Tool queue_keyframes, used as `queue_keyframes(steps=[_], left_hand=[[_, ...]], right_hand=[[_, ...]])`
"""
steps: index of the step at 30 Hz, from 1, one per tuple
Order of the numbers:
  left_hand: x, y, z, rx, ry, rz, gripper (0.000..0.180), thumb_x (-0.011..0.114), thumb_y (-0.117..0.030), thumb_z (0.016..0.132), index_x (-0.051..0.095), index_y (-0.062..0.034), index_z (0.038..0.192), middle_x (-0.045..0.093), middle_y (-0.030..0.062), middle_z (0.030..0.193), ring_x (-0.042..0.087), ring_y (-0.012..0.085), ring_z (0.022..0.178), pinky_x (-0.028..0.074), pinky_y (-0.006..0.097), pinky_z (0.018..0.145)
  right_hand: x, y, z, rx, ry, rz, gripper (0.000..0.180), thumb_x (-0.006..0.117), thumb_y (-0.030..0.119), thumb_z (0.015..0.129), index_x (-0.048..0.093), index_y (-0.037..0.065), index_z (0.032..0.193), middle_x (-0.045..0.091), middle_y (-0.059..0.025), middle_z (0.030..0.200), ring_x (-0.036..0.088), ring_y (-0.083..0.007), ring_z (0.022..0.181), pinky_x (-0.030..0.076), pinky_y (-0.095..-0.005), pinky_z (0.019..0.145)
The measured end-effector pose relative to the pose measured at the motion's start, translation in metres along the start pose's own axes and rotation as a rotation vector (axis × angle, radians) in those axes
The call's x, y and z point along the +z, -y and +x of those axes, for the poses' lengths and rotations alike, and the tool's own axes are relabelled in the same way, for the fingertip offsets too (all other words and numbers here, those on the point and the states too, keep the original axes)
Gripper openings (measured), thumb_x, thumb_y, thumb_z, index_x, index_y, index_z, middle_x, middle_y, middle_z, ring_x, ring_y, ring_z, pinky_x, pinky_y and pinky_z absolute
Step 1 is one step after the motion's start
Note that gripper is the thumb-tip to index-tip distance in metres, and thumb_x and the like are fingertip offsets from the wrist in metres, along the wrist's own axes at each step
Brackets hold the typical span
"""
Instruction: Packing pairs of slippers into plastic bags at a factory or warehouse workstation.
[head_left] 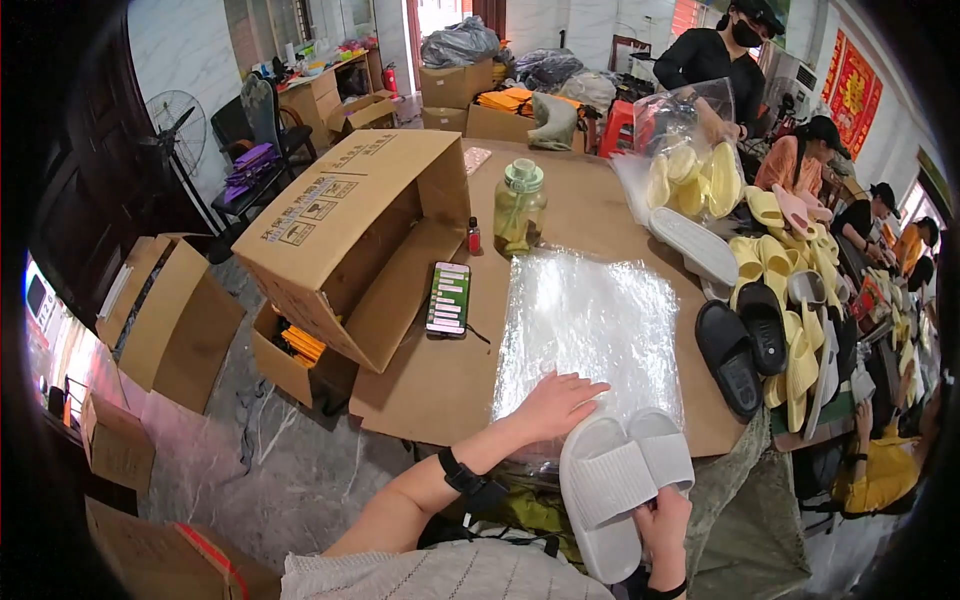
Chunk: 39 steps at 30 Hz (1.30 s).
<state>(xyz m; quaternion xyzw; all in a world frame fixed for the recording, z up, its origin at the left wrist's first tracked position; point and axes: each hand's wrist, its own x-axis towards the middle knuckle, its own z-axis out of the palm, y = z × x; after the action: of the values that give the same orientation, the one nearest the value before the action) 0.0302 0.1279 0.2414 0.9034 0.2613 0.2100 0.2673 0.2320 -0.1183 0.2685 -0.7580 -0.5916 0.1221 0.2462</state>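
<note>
My left hand (556,406) lies with its fingers stretched out on a stack of clear plastic bags (590,310) on the cardboard-covered table. A pair of light grey slide slippers (608,480) is in my right hand (664,522), which is closed on them near the front edge of the table. One slipper overlaps the other, and their ribbed straps face up. The slippers partly hide the near edge of the bags, and the fingers of my right hand are partly hidden behind them.
A cardboard box (345,190) lies on its side at the left, beside a phone (448,298), a small red bottle (474,236) and a green-lidded jar (521,205). Yellow, black and grey slippers (800,350) are heaped at the right. Across the table a person (715,70) handles bagged yellow slippers (722,180).
</note>
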Motion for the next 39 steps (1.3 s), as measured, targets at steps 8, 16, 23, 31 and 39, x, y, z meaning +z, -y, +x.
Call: queue_keyframes(steps=[8,16,23,31,39], left_hand=[[-0.012,-0.009,-0.004,0.013,0.002,-0.062,0.043,0.048,-0.029,0.103,0.053,-0.0150,0.143,0.057,0.0174,0.140,0.048,0.0357,0.134,0.032,0.051,0.113],[0.000,-0.036,-0.008,0.181,-0.012,0.126,0.043,0.050,-0.030,0.101,0.056,-0.0131,0.140,0.044,0.0131,0.154,0.036,0.0376,0.144,0.022,0.055,0.121],[-0.002,-0.049,-0.015,0.291,-0.034,0.069,0.040,0.053,-0.026,0.098,0.059,-0.0058,0.132,0.045,0.0144,0.152,0.036,0.0369,0.144,0.025,0.055,0.120],[-0.010,-0.063,-0.015,0.384,-0.067,-0.041,0.042,0.051,-0.022,0.100,0.056,0.0044,0.133,0.048,0.0185,0.149,0.036,0.0370,0.145,0.026,0.049,0.121],[-0.019,-0.072,-0.018,0.458,-0.028,-0.072,0.044,0.050,-0.022,0.101,0.052,0.0029,0.137,0.043,0.0175,0.153,0.035,0.0355,0.146,0.026,0.048,0.122]], right_hand=[[-0.002,0.011,0.008,0.062,-0.063,-0.111,0.025,0.074,0.022,0.076,0.061,0.002,0.084,0.062,-0.0202,0.070,0.063,-0.0425,0.068,0.048,-0.0492,0.059],[0.008,0.025,0.019,0.013,0.014,-0.079,0.036,0.078,0.030,0.078,0.058,0.004,0.091,0.063,-0.0161,0.071,0.064,-0.0392,0.066,0.049,-0.0490,0.060],[0.012,0.038,0.036,0.003,-0.037,-0.063,0.026,0.071,0.021,0.077,0.053,0.002,0.078,0.062,-0.0193,0.067,0.062,-0.0419,0.065,0.048,-0.0511,0.060],[0.031,0.024,0.073,0.021,-0.007,-0.056,0.024,0.068,0.022,0.085,0.060,0.000,0.088,0.065,-0.0223,0.074,0.064,-0.0450,0.069,0.048,-0.0534,0.061],[0.059,0.046,0.107,0.043,-0.199,0.231,0.023,0.055,0.026,0.094,0.061,0.003,0.098,0.067,-0.0174,0.085,0.066,-0.0388,0.082,0.050,-0.0452,0.068]])
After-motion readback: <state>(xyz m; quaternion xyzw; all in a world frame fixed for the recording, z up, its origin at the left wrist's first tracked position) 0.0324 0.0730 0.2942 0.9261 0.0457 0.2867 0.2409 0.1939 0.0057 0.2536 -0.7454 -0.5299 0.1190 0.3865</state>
